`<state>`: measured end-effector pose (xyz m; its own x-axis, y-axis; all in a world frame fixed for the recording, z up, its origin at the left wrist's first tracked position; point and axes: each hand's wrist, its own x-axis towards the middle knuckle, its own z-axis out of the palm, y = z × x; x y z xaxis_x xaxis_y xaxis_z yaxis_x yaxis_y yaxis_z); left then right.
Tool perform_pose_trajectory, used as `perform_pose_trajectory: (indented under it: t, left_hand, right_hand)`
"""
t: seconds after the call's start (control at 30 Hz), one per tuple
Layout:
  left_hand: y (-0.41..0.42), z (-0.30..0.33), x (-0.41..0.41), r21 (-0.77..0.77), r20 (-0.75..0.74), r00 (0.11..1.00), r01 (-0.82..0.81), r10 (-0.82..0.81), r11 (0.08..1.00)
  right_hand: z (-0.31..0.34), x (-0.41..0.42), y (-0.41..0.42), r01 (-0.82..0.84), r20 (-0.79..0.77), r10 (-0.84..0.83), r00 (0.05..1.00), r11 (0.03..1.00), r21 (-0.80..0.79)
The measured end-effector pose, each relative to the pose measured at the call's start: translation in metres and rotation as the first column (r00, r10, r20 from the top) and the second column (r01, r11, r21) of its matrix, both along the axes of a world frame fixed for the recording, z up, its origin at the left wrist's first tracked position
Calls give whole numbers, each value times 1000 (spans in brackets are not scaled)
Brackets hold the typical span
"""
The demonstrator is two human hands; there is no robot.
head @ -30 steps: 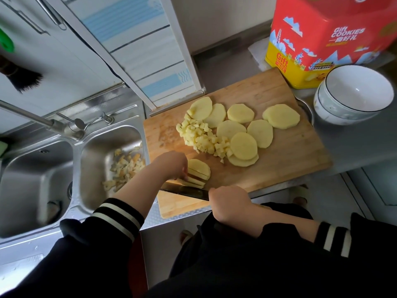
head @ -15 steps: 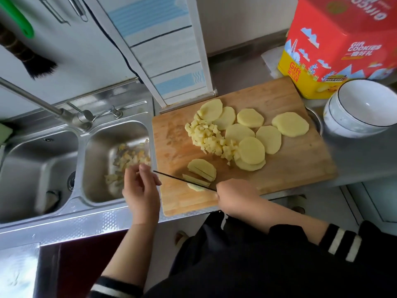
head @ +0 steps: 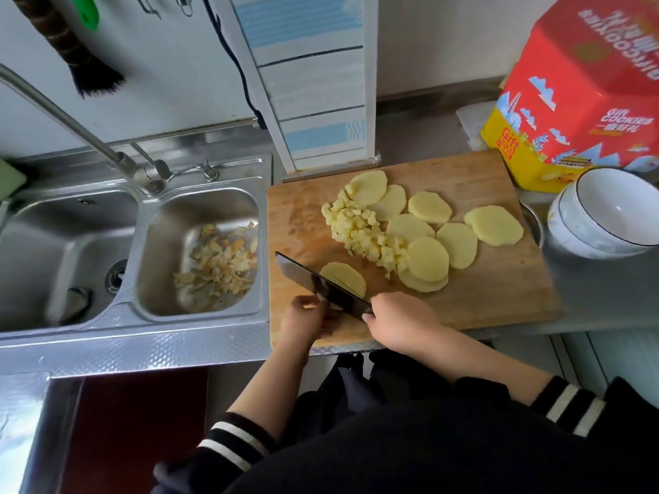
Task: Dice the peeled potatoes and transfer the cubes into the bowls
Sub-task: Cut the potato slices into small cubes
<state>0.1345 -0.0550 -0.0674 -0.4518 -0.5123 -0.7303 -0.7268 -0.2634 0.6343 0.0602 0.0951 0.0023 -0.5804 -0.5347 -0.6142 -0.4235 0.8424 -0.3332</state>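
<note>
The right hand (head: 399,324) is gripping the knife (head: 321,285), blade slanting away over the potato slice (head: 344,278), which is lying just beyond the left hand (head: 303,320) pinching cut strips.

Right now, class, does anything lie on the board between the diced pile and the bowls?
Yes. Whole potato slices lie on the board between the cubes and the bowls at its right.
</note>
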Motion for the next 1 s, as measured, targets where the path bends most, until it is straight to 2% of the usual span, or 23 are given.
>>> perform_pose_trajectory:
  t: [0.5, 0.67, 0.77, 0.87, 0.9, 0.93, 0.97, 1.0]
  left_hand:
    - [-1, 11, -4, 42, -43, 999, 24, -22, 999]
    - [-2, 12, -5, 31, -39, 998, 40, -39, 999]
    - [-2, 13, -4, 1, -50, 994, 101, -100, 995]
    - [-7, 15, 2, -67, -33, 966, 252, -255, 965]
    - [-11, 16, 4, -146, 28, 933, 358, -358, 922]
    - [-15, 20, 6, -275, 157, 859, 512, -488, 813]
    - [-20, 22, 7, -410, 326, 751, 660, -575, 629]
    - [-24, 25, 6, -523, 466, 654, 747, -597, 410]
  right_hand:
    - [9, -5, 7, 56, 35, -55, 998, 998, -34]
    - [18, -9, 7, 145, 40, -144, 989, 989, -38]
    - [22, -17, 13, 204, 39, -202, 979, 976, -77]
    - [30, -25, 23, 291, 30, -290, 957, 947, -136]
    - [32, -27, 26, 318, 17, -319, 948, 934, -162]
    - [34, -28, 30, 342, 5, -347, 938, 920, -190]
    - [34, -30, 34, 368, -1, -378, 926, 903, -222]
    - [35, -31, 37, 396, -1, -409, 912, 883, -252]
